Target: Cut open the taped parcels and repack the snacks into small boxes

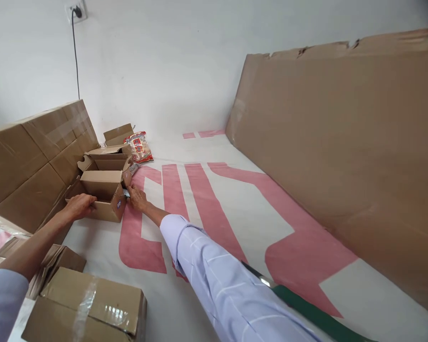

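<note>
My left hand (81,206) is closed on the near rim of a small open cardboard box (109,212), at the left of the head view. The box stands upright with its flap raised, and what lies deep inside is hidden. My right hand (137,197) is at the box's right side, fingers bent and pressed together. By its fingertips shows a small pale item (126,193), too small to name. Directly behind stands another open cardboard box (109,164). A red-and-clear plastic packet (139,147) lies farther back, against the boxes.
Tall taped cartons (32,156) line the left side. A closed taped carton (89,304) sits in front, beside folded cardboard (62,261). A large cardboard sheet (335,156) leans along the right. A green object (306,306) lies partly under my right sleeve.
</note>
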Demonstrator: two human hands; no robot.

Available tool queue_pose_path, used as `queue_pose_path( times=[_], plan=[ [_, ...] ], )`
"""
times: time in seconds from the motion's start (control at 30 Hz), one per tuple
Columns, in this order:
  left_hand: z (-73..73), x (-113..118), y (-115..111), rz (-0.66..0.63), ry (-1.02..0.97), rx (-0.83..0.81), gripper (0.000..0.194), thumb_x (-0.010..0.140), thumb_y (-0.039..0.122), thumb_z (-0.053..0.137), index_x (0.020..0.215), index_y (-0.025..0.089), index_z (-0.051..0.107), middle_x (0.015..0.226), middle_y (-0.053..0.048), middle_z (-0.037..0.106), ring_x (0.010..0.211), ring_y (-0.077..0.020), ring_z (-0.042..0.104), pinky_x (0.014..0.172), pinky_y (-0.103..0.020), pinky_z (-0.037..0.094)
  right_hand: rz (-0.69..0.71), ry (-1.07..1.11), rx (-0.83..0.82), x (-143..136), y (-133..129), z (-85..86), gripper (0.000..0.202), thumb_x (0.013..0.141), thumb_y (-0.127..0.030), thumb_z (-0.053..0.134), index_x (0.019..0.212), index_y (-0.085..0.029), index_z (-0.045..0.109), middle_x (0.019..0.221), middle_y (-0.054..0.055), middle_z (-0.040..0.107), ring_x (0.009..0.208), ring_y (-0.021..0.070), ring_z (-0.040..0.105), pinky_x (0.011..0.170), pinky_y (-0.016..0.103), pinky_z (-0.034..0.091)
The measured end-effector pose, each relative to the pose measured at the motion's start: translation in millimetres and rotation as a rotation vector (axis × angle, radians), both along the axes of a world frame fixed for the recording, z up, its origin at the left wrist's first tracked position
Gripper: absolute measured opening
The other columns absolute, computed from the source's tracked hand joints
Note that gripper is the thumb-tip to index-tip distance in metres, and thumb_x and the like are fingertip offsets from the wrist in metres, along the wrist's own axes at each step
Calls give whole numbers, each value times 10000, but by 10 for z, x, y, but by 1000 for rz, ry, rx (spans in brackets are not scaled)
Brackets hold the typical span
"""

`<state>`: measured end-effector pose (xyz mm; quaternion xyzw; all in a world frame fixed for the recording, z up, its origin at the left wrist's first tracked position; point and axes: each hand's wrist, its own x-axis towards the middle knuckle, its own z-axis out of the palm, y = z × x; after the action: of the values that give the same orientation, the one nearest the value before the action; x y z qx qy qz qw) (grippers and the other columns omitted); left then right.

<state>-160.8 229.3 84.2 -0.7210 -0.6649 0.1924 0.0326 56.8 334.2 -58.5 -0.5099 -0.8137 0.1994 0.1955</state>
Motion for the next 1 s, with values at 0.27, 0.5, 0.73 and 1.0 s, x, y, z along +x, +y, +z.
queue_pose_path(
  times=[0.27,0.5,0.73,1.0],
  plan=[
    [27,24,394,49,22,17,229,935,272,640,1102,255,796,1202,-124,839,1193,-375,775,906,-389,557,-43,60,5,-134,438,-75,501,1010,-151,592,1509,-184,568,1516,169,645,1386,311,631,1135,392,521],
    [13,12,658,54,28,27,279,936,274,628,1144,235,809,1266,-151,828,1251,-405,755,926,-413,566,-92,134,3,-235,741,-150,500,977,-133,602,1473,-191,580,1466,181,666,1334,326,647,1116,438,548],
    [-26,-23,901,74,30,61,333,923,270,622,1191,247,818,1314,-148,818,1264,-396,750,963,-412,579,-88,211,33,-181,915,-202,480,951,-99,532,1421,-175,596,1460,184,661,1320,323,636,1142,459,544],
    [-76,-34,1196,120,6,118,364,881,302,686,1213,291,834,1319,-127,823,1300,-386,737,1002,-397,586,52,195,41,-35,868,-75,536,943,-142,552,1479,-164,546,1489,181,657,1390,307,596,1178,432,511]
  ],
)
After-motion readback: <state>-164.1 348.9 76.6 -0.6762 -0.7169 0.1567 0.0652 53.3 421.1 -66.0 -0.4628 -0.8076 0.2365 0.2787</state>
